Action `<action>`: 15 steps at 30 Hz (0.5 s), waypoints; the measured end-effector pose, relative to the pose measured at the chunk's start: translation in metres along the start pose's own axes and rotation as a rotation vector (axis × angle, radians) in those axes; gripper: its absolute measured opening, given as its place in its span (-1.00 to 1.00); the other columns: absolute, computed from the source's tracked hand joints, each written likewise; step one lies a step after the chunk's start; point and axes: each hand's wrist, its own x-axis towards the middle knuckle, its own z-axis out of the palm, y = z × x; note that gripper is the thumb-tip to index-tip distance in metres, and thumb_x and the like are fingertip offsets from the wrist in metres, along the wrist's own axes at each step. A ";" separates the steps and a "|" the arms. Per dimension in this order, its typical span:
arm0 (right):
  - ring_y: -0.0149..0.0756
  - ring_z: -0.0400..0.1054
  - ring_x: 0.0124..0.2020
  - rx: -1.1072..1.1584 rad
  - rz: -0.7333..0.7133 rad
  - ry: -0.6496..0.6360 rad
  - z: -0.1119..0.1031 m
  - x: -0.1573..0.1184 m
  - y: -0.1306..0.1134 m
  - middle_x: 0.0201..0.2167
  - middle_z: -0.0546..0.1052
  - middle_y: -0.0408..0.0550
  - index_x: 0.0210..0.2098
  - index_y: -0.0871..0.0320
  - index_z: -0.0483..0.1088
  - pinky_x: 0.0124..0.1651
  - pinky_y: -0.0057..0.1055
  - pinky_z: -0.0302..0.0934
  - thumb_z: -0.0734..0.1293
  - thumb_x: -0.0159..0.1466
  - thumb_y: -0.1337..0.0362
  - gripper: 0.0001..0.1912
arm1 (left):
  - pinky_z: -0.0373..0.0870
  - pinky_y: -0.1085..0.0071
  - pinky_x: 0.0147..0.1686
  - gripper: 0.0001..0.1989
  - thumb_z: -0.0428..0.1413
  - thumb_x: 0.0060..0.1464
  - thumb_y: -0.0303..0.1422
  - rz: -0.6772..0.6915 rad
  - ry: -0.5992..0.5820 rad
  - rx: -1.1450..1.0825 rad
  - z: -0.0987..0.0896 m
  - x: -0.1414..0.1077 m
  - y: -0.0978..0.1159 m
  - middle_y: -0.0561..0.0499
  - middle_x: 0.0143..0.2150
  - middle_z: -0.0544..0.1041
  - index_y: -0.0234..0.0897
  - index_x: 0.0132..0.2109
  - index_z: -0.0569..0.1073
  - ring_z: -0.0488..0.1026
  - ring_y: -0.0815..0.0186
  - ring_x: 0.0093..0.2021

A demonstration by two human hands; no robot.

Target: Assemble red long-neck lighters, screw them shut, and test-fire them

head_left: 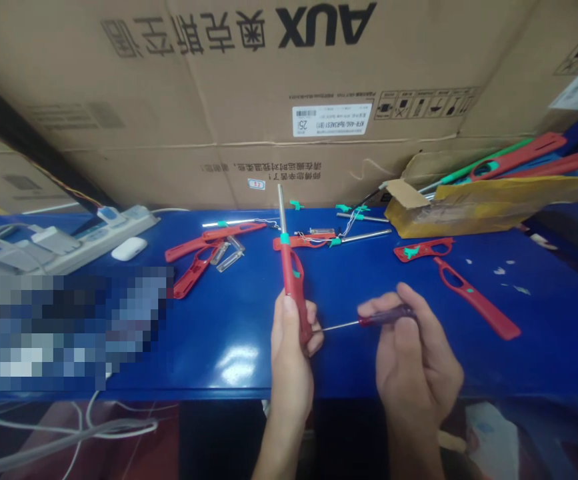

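Note:
My left hand (293, 333) is closed around the lower handle of a red long-necked lighter (293, 273), held upright with its metal tube pointing away from me. A green collar and a green trigger show on it. In my right hand (413, 353) is a screwdriver (389, 317) with a dark purple handle, gripped between thumb and fingers. Its thin shaft points left, and the tip meets the lighter's handle near its lower end; the exact contact spot is too small to make out.
Red casing halves (479, 300), metal tubes with wires (366, 236) and clear fuel tanks (231, 260) lie about the blue table (219, 327). An opened carton (489, 207) of lighters stands back right. Left are a power strip (93, 233) and a white earbud case (129, 249). A large cardboard box (193, 107) forms the back.

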 end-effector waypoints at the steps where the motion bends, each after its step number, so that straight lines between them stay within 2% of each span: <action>1: -0.32 0.52 -0.31 0.007 0.004 0.007 -0.001 0.000 0.000 -0.27 0.55 -0.08 0.06 0.06 0.53 -0.31 -0.32 0.45 0.32 0.38 0.37 -0.71 | 0.05 0.60 -0.56 -0.62 0.03 0.34 0.01 -0.001 -0.004 0.004 0.000 0.000 0.000 0.08 -0.35 0.28 -0.24 -0.07 0.40 0.07 0.50 -0.50; 3: -0.39 0.48 -0.35 -0.005 -0.026 0.053 -0.002 0.000 0.000 -0.33 0.51 -0.15 -0.08 0.04 0.58 -0.37 -0.43 0.40 0.44 0.26 0.44 -0.73 | 0.05 0.60 -0.56 -0.62 0.02 0.35 0.01 -0.001 -0.008 0.021 0.000 0.000 -0.001 0.09 -0.35 0.27 -0.24 -0.06 0.39 0.07 0.50 -0.50; 5: -0.40 0.45 -0.33 -0.041 -0.059 0.083 -0.001 0.000 -0.001 -0.34 0.49 -0.15 -0.14 0.05 0.61 -0.37 -0.47 0.37 0.45 0.24 0.45 -0.77 | 0.06 0.60 -0.56 -0.63 0.01 0.35 0.00 0.008 -0.016 0.036 -0.001 0.001 -0.002 0.09 -0.35 0.27 -0.24 -0.08 0.39 0.08 0.50 -0.50; 8: -0.30 0.49 -0.23 -0.063 -0.012 0.042 0.002 -0.003 -0.004 -0.25 0.55 -0.06 0.10 0.05 0.52 -0.27 -0.32 0.42 0.27 0.42 0.34 -0.68 | 0.05 0.60 -0.56 -0.62 0.02 0.34 0.01 0.009 -0.018 0.039 -0.002 0.002 -0.003 0.09 -0.35 0.28 -0.25 -0.12 0.38 0.08 0.51 -0.50; 10: -0.26 0.52 -0.24 -0.055 0.031 0.003 0.003 -0.005 -0.005 -0.22 0.58 -0.03 0.21 0.07 0.43 -0.25 -0.23 0.46 0.23 0.45 0.30 -0.62 | 0.04 0.60 -0.57 -0.62 0.02 0.35 0.01 0.005 -0.011 0.027 -0.001 0.002 -0.002 0.09 -0.35 0.28 -0.25 -0.13 0.37 0.07 0.51 -0.51; 13: -0.28 0.52 -0.35 -0.074 0.020 0.005 0.000 -0.006 -0.005 -0.30 0.57 -0.09 0.07 0.06 0.53 -0.33 -0.28 0.45 0.40 0.32 0.33 -0.67 | 0.05 0.60 -0.56 -0.63 0.02 0.35 -0.01 0.015 -0.005 0.026 -0.001 0.002 -0.002 0.10 -0.35 0.27 -0.25 -0.13 0.36 0.07 0.51 -0.50; 15: -0.31 0.50 -0.37 -0.100 -0.007 0.020 -0.002 -0.005 -0.006 -0.34 0.54 -0.12 -0.04 0.04 0.58 -0.36 -0.32 0.44 0.45 0.27 0.37 -0.72 | 0.05 0.59 -0.56 -0.64 0.02 0.35 -0.01 0.025 -0.008 0.035 0.000 0.002 -0.002 0.10 -0.35 0.26 -0.25 -0.12 0.37 0.07 0.51 -0.50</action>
